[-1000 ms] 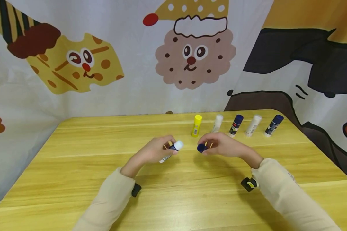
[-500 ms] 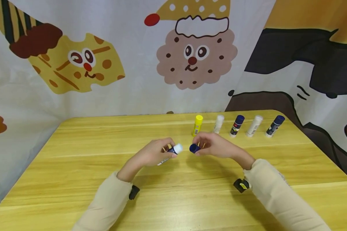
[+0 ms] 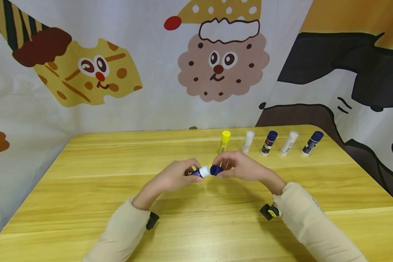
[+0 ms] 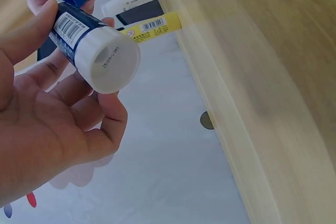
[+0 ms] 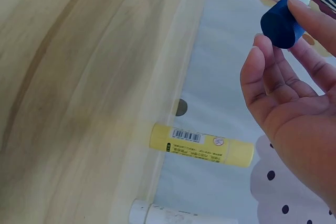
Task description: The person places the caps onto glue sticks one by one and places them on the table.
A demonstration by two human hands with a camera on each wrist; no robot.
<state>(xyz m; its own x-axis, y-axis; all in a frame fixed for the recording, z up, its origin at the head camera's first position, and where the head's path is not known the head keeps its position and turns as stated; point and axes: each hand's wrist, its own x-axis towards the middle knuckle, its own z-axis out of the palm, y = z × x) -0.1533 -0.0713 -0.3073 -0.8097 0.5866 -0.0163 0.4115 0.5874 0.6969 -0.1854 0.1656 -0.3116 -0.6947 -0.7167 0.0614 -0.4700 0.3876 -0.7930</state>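
My left hand (image 3: 175, 175) grips an uncapped glue stick (image 4: 79, 30) with a dark blue label and a white base, tilted so its white top end points right. Between thumb and fingers, my right hand (image 3: 245, 166) pinches the dark blue cap (image 3: 215, 170), its open mouth toward that white end. In the head view a narrow gap shows between cap and stick; from the right wrist the cap (image 5: 282, 23) overlaps the white end, so I cannot tell whether they touch. Both hands are above the wooden table (image 3: 183, 225).
Standing in a row at the table's back right are a yellow glue stick (image 3: 225, 141), a white one (image 3: 248, 141), a dark blue one (image 3: 269, 142), another white one (image 3: 289, 143) and another dark blue one (image 3: 312, 143). Behind hangs a printed curtain (image 3: 157, 109).
My right hand has moved left with the cap, closing in on the glue stick. My left hand has turned the stick so it lies more level, its white end toward the cap.
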